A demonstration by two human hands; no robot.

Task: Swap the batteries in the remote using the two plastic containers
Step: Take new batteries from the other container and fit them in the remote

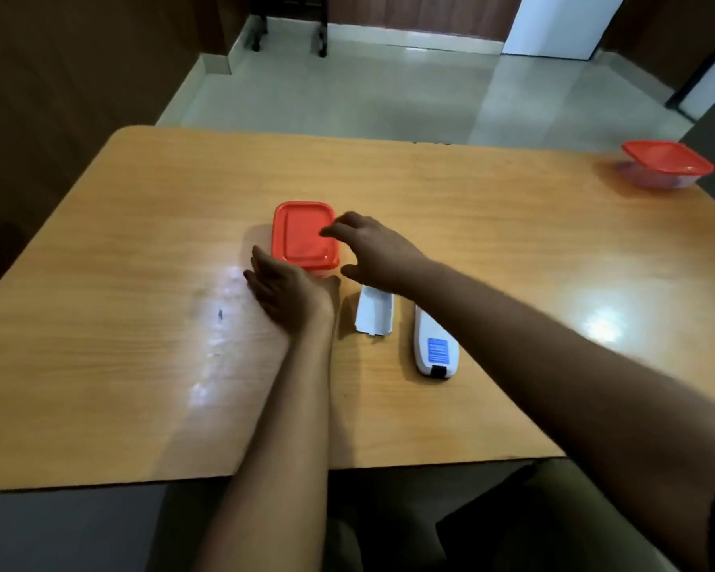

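A plastic container with a red lid (pixel 302 235) stands in the middle of the table, lid on. My left hand (pixel 283 289) lies flat beside its near left corner, fingers apart, holding nothing. Over the lid's right edge hovers my right hand (pixel 372 251), fingers spread, fingertips at the lid. The white remote (pixel 434 348) lies back side up just below my right wrist, a blue label on it. Its white battery cover (pixel 374 313) lies apart, to the left of the remote. A second red-lidded container (pixel 667 163) stands at the far right corner.
The wooden table (pixel 141 324) has its near edge close to my body and its far edge by a pale tiled floor (pixel 368 88). Dark chair legs stand on the floor at the back.
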